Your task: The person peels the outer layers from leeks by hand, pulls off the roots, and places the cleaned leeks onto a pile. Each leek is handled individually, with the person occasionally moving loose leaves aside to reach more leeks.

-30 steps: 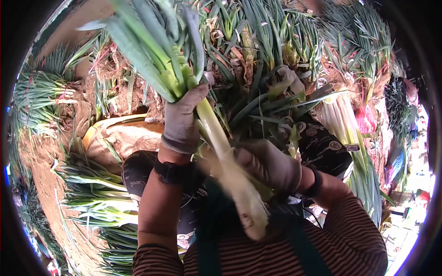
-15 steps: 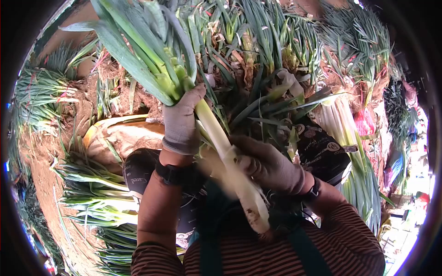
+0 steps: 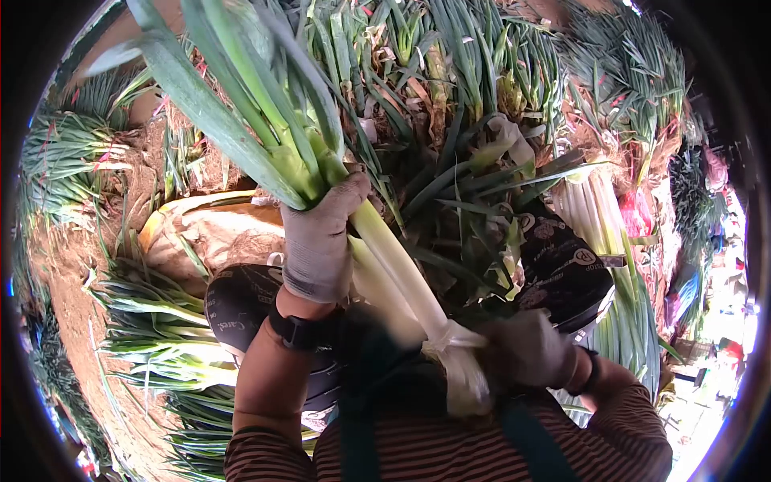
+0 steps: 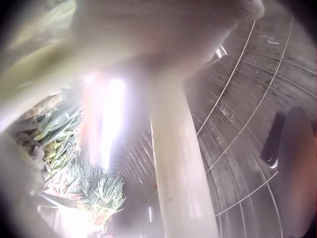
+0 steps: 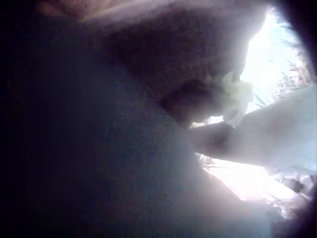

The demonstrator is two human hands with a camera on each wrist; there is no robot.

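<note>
A large leek point(image 3: 405, 273) slants across the head view, its green leaves fanning out at the upper left and its pale shaft running down toward the person's lap. My gloved left hand point(image 3: 317, 245) grips it just below the leaves. Lower down, my gloved right hand point(image 3: 530, 351), blurred, pinches a pale outer layer point(image 3: 464, 336) that is peeling off near the root end. In the left wrist view the smooth white shaft point(image 4: 181, 168) extends below the hand. The right wrist view is dark, with a ragged pale scrap point(image 5: 237, 101) at the fingers.
A bundle of leeks point(image 3: 594, 201) lies to the right of the knee. More leeks point(image 3: 177, 345) are stacked at the left. Bunches of green onions point(image 3: 626, 72) stand along the back, and loose leaves point(image 3: 458, 193) are heaped between the legs. A tan sack point(image 3: 217, 241) sits left of the left hand.
My right hand has moved down and right along the shaft, pulling the outer layer toward the root end. The left hand keeps its grip on the leek, now slightly lower.
</note>
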